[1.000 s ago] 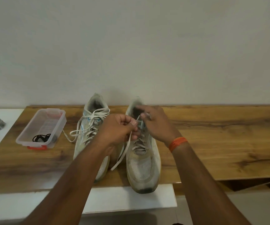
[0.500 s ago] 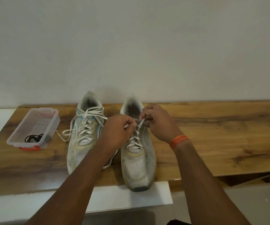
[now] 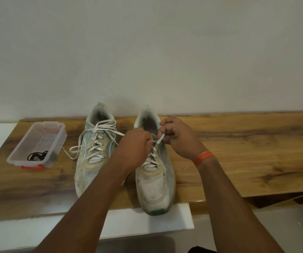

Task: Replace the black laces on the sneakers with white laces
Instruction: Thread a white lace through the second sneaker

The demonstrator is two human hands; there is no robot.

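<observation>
On the wood table (image 3: 238, 152), seen from the head cam, two worn pale sneakers stand side by side, toes toward the viewer, heels near the wall. Only one view, so all below is from it.

Landmark: the right shoe (image 3: 154, 181), w/ its toe hanging just past the table's front edge. Both hands work at its upper eyelets. The right hand (image 3: 179, 138), just right of the shoe's tongue, pinches the stiff tip of a white lace (image 3: 160, 138) between thumb and forefinger, other fingers curled in. The tip angles down toward the top eyelets, probably so it can be fed through one. The left hand (image 3: 135, 143), just left of the tongue, is clenched; it likely steadies the shoe's collar or grips the lace's other end, but what it holds is hidden, so can't tell. White lacing already crisscrosses the lower eyelets below both hands.

Left of the right shoe, just beside it, the left shoe (image 3: 94, 159) is fully laced in white, ends loose and untied, one trailing onto the table toward a clear plastic box (image 3: 37, 143). The box sits farther left, well apart from the right shoe; the black laces (image 3: 36, 156) lie coiled inside, kept out of the way, I'd say. An orange band (image 3: 203, 157) circles the right wrist.

Judgement: task near its end; last eyelets of the second shoe remain.
</observation>
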